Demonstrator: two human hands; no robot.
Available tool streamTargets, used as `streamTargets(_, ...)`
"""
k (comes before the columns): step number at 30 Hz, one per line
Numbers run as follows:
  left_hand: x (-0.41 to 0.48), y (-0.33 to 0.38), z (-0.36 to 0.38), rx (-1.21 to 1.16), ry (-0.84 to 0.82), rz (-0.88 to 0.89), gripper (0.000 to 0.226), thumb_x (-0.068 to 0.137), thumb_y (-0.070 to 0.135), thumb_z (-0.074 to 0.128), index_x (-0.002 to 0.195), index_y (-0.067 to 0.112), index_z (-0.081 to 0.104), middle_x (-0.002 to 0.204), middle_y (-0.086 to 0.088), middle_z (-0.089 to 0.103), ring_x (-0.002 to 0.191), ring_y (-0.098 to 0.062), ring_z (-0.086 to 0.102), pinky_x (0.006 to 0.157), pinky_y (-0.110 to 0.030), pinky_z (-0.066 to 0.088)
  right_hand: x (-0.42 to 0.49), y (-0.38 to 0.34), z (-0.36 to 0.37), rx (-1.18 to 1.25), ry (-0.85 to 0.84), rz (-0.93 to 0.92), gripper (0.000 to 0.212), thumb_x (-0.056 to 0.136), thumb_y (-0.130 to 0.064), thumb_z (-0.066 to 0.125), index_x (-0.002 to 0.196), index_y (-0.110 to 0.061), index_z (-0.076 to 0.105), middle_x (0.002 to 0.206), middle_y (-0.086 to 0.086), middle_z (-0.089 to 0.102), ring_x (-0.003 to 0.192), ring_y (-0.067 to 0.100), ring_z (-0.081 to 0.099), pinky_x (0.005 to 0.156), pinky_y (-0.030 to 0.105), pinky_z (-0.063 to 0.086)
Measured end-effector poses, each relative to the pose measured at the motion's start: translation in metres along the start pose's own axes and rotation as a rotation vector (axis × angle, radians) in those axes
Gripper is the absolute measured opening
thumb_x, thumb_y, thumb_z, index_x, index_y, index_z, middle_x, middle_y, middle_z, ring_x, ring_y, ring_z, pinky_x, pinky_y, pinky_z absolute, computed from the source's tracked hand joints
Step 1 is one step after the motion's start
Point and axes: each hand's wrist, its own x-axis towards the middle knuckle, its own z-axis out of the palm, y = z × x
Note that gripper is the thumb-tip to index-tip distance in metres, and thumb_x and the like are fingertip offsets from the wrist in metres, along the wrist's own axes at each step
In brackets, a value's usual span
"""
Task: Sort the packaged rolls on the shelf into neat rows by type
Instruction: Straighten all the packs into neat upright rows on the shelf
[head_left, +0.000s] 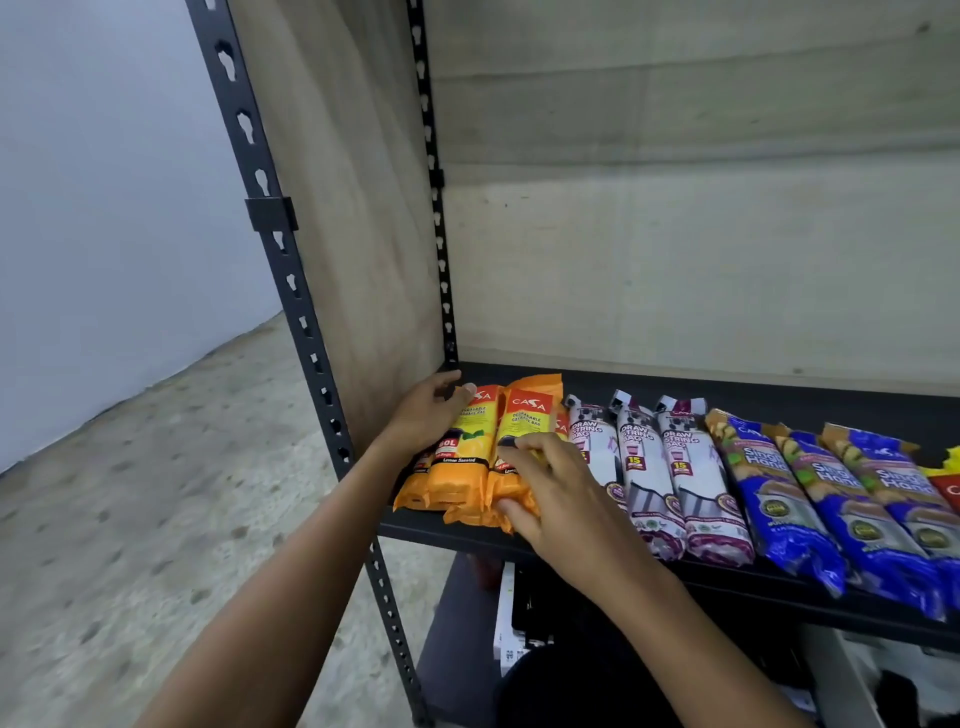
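A plain pale wall (104, 208) fills the upper left of the frame and meets a grey, speckled concrete floor (156, 519) in the lower left. A black metal upright (291, 291) with keyhole slots slants through the centre-left, beside a light wood-grain side panel (353, 208). A pale back panel (675, 234) spans the upper right, with a black shelf board (727, 384) at its base.

Front post (289, 280): black metal, keyhole slots, rising at the shelf's (727, 387) front left corner.
Clip (271, 214): black bracket on the front post.
Rear post (434, 182): black, slotted, rear left corner.
Side panel (353, 208): pale wood grain, along the left edge.
Back panel (675, 234): pale wood grain, behind the rear edge.
Floor (156, 493): speckled grey.
Wall (104, 182): plain, pale.
White box (506, 623): below the front edge.
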Motion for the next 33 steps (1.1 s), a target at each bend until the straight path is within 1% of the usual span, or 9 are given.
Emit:
streamTargets(3,-0.036,0.000,-0.013,0.066,0.035,0.045,0.065,0.086,0.070,0.051,0.143,0.037,0.045,0.145,0.003,0.048,0.128,-0.019,0.049,0.100,-0.044,0.048,-0.003,0.003,-0.005,0.003,-0.041,0.030,0.066,0.091,-0.050,0.059,0.148,-0.035,0.031,0.157,-0.005,0.015,0.147,0.015,0.016,0.105,0.039,0.043)
streamTargets(5,-0.069,-0.004,-0.021,0.135,-0.001,0.117,0.064,0.084,0.074,0.048,0.141,0.044,0.044,0.140,0.011,0.047,0.124,-0.012,0.048,0.096,-0.033,0.047,-0.003,0.004,-0.008,0.008,-0.094,0.073,0.066,0.093,-0.052,0.054,0.150,-0.037,0.025,0.161,-0.006,0.006,0.148,0.016,0.014,0.106,0.041,0.040)
streamTargets(8,-0.104,-0.014,-0.026,0.207,-0.151,0.231,0.068,0.083,0.071,0.059,0.143,0.055,0.034,0.150,0.015,0.031,0.136,-0.004,0.033,0.102,-0.022,0.037,0.001,0.005,-0.009,0.012,-0.151,0.104,0.061,0.096,-0.051,0.048,0.150,-0.034,0.026,0.162,-0.004,0.010,0.146,0.017,0.024,0.106,0.041,0.041)
streamTargets(11,-0.113,-0.019,-0.024,0.288,-0.241,0.279,0.082,0.077,0.066,0.071,0.144,0.063,0.024,0.158,0.016,0.019,0.141,-0.007,0.026,0.108,-0.028,0.040,0.004,0.003,-0.007,0.015,-0.149,0.121,0.059,0.097,-0.049,0.049,0.150,-0.031,0.030,0.161,-0.003,0.015,0.145,0.019,0.026,0.105,0.040,0.041)
streamTargets(14,-0.113,-0.021,-0.021,0.311,-0.176,0.329,0.089,0.076,0.062,0.075,0.146,0.061,0.020,0.157,0.013,0.026,0.138,-0.008,0.034,0.106,-0.030,0.044,0.004,0.000,-0.004,0.025,-0.122,0.132,0.059,0.097,-0.048,0.051,0.150,-0.028,0.032,0.161,-0.001,0.018,0.144,0.019,0.027,0.104,0.038,0.042)
streamTargets(18,-0.116,-0.027,-0.015,0.360,-0.104,0.400,0.085,0.080,0.055,0.075,0.148,0.057,0.023,0.154,0.012,0.033,0.121,0.016,0.037,0.090,-0.003,0.037,0.000,-0.003,0.002,0.028,-0.102,0.148,0.060,0.096,-0.047,0.052,0.150,-0.029,0.031,0.161,0.001,0.017,0.145,0.020,0.026,0.105,0.040,0.044)
streamTargets(23,-0.115,-0.022,-0.018,0.415,-0.124,0.419,0.082,0.079,0.062,0.071,0.147,0.057,0.024,0.153,0.013,0.040,0.123,0.003,0.047,0.089,-0.006,0.041,0.004,-0.005,0.003,-0.031,-0.183,0.151,0.063,0.098,-0.044,0.051,0.152,-0.027,0.023,0.164,0.008,0.010,0.148,0.028,0.020,0.110,0.045,0.037)
streamTargets(29,-0.121,-0.020,-0.016,0.366,-0.088,0.325,0.092,0.079,0.059,0.073,0.149,0.058,0.013,0.132,0.015,0.054,0.097,0.012,0.056,0.078,-0.005,0.043,0.011,-0.006,0.004,-0.060,-0.252,0.152,0.066,0.099,-0.044,0.048,0.155,-0.030,0.016,0.165,0.008,0.006,0.150,0.030,0.014,0.113,0.049,0.031)
streamTargets(33,-0.118,-0.013,-0.019,0.373,-0.140,0.296,0.092,0.077,0.064,0.071,0.149,0.057,0.014,0.136,0.013,0.051,0.101,0.002,0.057,0.081,-0.006,0.043,0.012,-0.007,-0.003,-0.047,-0.292,0.165,0.072,0.098,-0.045,0.051,0.155,-0.031,0.011,0.165,0.007,0.002,0.150,0.029,0.013,0.113,0.050,0.031)
